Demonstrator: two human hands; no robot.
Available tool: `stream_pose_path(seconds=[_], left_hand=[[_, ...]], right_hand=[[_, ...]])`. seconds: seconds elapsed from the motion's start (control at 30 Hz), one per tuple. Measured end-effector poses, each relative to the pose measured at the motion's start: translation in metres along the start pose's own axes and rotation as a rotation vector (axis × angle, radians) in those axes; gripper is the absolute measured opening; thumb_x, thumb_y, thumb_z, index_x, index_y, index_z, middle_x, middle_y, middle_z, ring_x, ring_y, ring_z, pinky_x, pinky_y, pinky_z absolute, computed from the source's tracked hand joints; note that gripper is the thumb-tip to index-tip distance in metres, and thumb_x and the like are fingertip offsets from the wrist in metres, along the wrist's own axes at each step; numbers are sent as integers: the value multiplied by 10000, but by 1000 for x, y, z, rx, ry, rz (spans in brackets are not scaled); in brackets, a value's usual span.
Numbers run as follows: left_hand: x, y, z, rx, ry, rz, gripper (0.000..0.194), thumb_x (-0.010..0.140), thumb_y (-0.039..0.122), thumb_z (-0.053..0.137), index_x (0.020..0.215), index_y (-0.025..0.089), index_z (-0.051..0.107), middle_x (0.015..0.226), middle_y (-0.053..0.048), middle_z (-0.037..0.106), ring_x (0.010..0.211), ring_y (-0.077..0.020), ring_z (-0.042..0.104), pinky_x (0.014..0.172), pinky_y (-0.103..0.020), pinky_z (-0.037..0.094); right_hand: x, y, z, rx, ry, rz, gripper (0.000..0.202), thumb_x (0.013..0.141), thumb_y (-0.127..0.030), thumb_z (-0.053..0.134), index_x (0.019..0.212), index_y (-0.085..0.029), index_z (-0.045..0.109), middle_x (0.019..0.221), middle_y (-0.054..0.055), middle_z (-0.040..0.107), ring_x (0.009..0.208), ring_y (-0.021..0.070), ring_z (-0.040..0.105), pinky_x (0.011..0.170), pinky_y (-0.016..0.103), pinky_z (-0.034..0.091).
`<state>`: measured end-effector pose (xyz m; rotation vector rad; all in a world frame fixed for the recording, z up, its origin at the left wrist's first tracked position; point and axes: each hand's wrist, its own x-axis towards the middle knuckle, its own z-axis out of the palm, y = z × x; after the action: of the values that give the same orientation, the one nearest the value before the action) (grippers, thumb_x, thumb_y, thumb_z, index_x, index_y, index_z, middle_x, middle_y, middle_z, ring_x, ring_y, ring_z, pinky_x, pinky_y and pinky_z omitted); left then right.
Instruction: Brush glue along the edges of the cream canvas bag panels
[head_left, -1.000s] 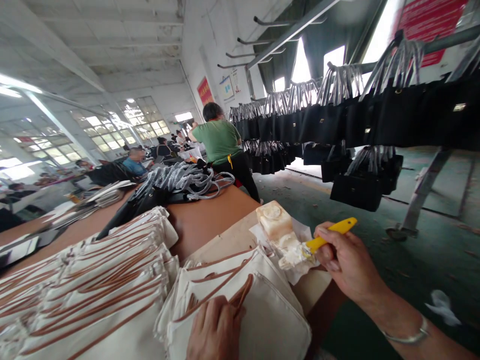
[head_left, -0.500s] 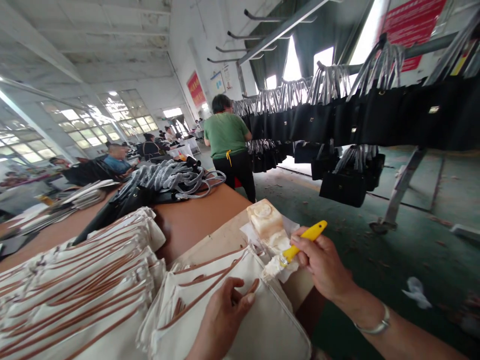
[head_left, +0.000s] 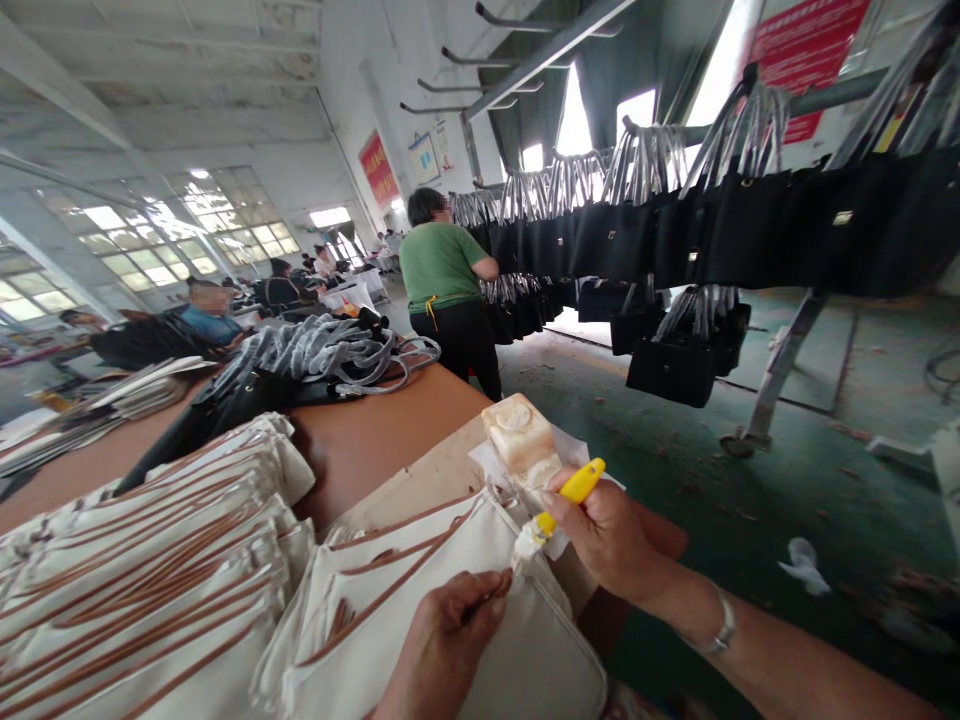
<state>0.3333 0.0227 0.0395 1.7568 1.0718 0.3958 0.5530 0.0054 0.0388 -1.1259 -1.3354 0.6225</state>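
My right hand (head_left: 611, 530) grips a yellow-handled brush (head_left: 574, 490) whose bristles are coated in whitish paste. The bristles are close beside the fingertips of my left hand (head_left: 457, 630), over the top cream piece (head_left: 525, 650) of a stack with brown edging. My left thumb and forefinger pinch a small brown strip (head_left: 499, 583) near that piece's upper edge. Just beyond the stack, a paste-smeared cream container (head_left: 519, 425) rests on white paper. A metal bracelet is on my right wrist.
More cream pieces with brown edges (head_left: 165, 570) lie in rows at the left. Behind them are grey wrapped handles (head_left: 322, 350) on the brown table (head_left: 382, 425). A person in green stands beyond, near racks of black bags (head_left: 667, 370).
My right hand has brought the brush left, closer to my left fingertips. The left thumb and forefinger have closed together. The view has shifted slightly.
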Motion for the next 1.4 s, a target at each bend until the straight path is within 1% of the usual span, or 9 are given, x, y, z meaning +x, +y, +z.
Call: stream_pose_path(seconds=[0.1, 0.23, 0.33, 0.47, 0.63, 0.8, 1.0, 1.2, 1.4], left_hand=[[-2, -3, 2, 65, 44, 54, 271, 912, 383, 539, 1005, 230, 741, 881, -31, 718, 873, -195, 635, 759, -254, 492], [-7, -10, 11, 280, 169, 166, 246, 932, 373, 528, 875, 240, 728, 758, -16, 680, 769, -159, 647, 686, -206, 493], [-14, -20, 20, 489, 334, 348, 251, 958, 360, 495, 946, 252, 720, 717, -11, 631, 637, -118, 639, 570, -168, 472], [-22, -26, 28, 821, 484, 648, 226, 969, 286, 501, 1109, 253, 675, 697, 0, 628, 601, -106, 633, 572, -176, 472], [-27, -19, 28, 1138, 484, 831, 128, 952, 236, 543, 993, 198, 658, 612, 28, 575, 504, -95, 565, 487, -237, 393], [-28, -22, 28, 1172, 447, 870, 130, 947, 226, 551, 1032, 158, 621, 636, 24, 589, 528, -108, 579, 498, -261, 398], [-25, -30, 30, 1170, 487, 811, 109, 931, 188, 570, 1020, 175, 632, 665, 11, 607, 551, -109, 589, 525, -256, 406], [-25, -28, 30, 1174, 452, 826, 113, 926, 214, 589, 1024, 174, 630, 629, 30, 576, 531, -113, 570, 513, -272, 387], [-21, -34, 32, 1144, 477, 766, 124, 945, 211, 555, 1035, 188, 637, 674, 7, 611, 572, -110, 589, 557, -252, 406]], right_hand=[[-1, -8, -6, -10, 10, -21, 193, 941, -271, 534, 760, -207, 546, 639, -19, 508, 593, 163, 496, 586, 273, 387], [-3, -19, -9, -22, -113, -53, 209, 943, -259, 512, 743, -205, 537, 608, -28, 483, 557, 153, 471, 558, 269, 374], [1, -26, -14, -68, -111, -112, 199, 917, -230, 517, 719, -209, 521, 596, -29, 476, 544, 152, 462, 553, 272, 366], [10, -37, -21, -41, -84, -121, 209, 914, -222, 505, 705, -216, 496, 623, -26, 481, 568, 150, 460, 570, 266, 370], [19, -47, -12, -15, -359, -99, 253, 861, -199, 509, 623, -216, 427, 623, -28, 472, 569, 139, 439, 565, 259, 361], [32, -53, -19, -93, -600, -114, 251, 814, -142, 512, 597, -208, 404, 589, -51, 427, 551, 124, 412, 555, 257, 329], [28, -62, -23, -172, -444, -192, 212, 870, -193, 504, 662, -209, 464, 626, -36, 477, 577, 136, 444, 605, 263, 362], [23, -53, -19, -189, -609, -185, 232, 839, -178, 511, 617, -207, 451, 595, -37, 464, 548, 129, 428, 564, 248, 358], [21, -64, -28, -190, -440, -169, 209, 882, -217, 489, 675, -214, 462, 604, -34, 466, 549, 138, 433, 573, 267, 349]])
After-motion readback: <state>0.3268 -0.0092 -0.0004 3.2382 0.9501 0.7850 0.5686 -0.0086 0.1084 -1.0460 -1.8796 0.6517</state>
